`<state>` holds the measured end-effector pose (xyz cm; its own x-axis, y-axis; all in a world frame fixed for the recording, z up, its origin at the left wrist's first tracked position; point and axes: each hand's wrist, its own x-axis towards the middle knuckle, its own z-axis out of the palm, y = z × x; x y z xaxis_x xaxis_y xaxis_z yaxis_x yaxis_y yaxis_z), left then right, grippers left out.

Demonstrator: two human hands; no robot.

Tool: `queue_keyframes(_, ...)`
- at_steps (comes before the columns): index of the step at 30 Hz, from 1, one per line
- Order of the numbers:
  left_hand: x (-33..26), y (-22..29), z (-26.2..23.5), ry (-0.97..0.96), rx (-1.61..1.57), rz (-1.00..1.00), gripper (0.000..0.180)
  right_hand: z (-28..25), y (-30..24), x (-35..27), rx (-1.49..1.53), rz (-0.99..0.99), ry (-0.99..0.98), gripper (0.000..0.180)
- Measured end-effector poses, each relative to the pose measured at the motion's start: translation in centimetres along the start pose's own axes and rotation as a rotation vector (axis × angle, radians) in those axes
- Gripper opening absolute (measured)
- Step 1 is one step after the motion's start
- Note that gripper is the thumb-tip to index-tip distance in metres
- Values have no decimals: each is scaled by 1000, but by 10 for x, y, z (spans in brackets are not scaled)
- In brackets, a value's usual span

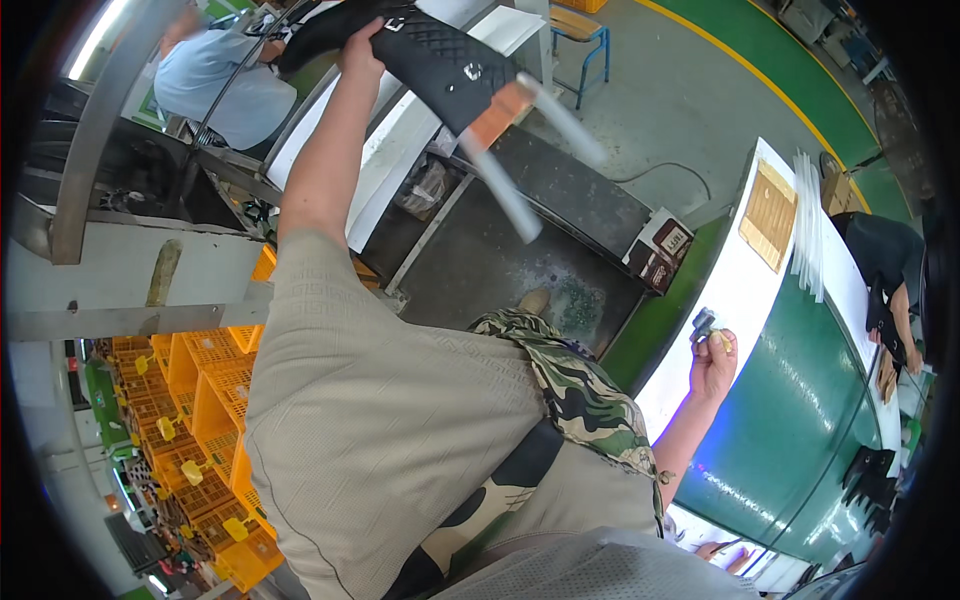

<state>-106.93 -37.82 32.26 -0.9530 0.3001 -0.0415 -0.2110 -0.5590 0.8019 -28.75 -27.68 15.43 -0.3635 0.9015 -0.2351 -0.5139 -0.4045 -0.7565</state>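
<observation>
Around us is a workshop, with a green belt (800,375) edged in white on our right and stacked orange crates (215,395) on our left. Our left hand (362,48) is closed around a black boot (432,62), held up at the upper left with its brown-lined top tilted downward and pale strips (505,190) extending from it. Our right hand (713,372), above the belt's white edge, pinches a small grey piece (703,322) between curled fingers; we cannot tell its kind.
</observation>
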Motion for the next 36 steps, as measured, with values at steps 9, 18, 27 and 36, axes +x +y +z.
queue_keyframes(9,-39,19,-56,755,-329,176,43,14,-9,15,-8,0,9,14)
queue_keyframes(18,-53,30,-75,1320,-165,-28,59,23,-2,29,-31,40,41,14)
queue_keyframes(27,-9,-2,-74,1504,-280,-36,63,44,2,31,-70,57,124,16)
queue_keyframes(36,57,-40,-162,973,184,-85,61,33,8,-7,-140,69,261,13)
